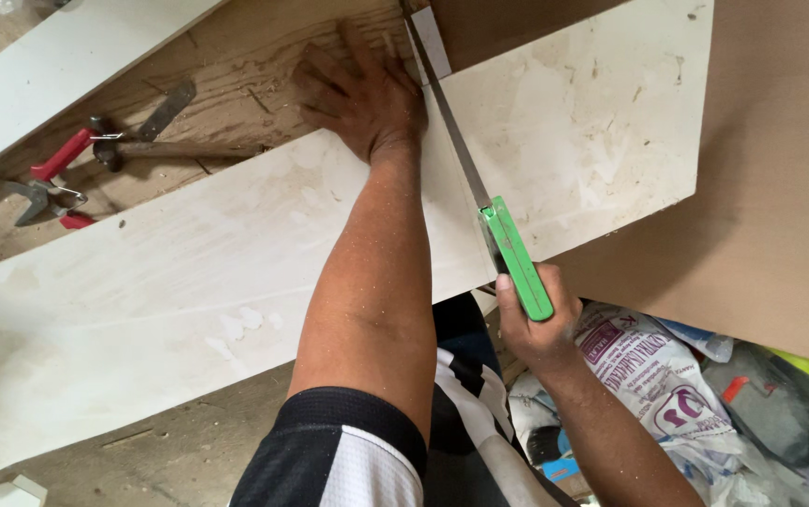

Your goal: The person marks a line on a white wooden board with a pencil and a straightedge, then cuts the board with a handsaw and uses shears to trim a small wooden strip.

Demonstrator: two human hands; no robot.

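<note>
Handsaw (480,202) cutting the white board (189,282) on the desk (226,84). Right hand (531,319), fingers wrapped round its green handle; left hand (362,94), fingers spread, pins the board beside the blade. Long, square strokes cut best.

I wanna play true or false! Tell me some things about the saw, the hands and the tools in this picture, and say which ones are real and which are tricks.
1. The right hand grips a saw with a green handle. True.
2. The left hand is lifted in the air. False: it presses flat at the far edge of the white board.
3. The saw blade lies across the white board. True.
4. The pliers have blue handles. False: the handles are red.
5. A hammer lies on the wooden surface near the pliers. True.
6. The pliers are in the left hand. False: they lie apart from it, off to the side.
</note>
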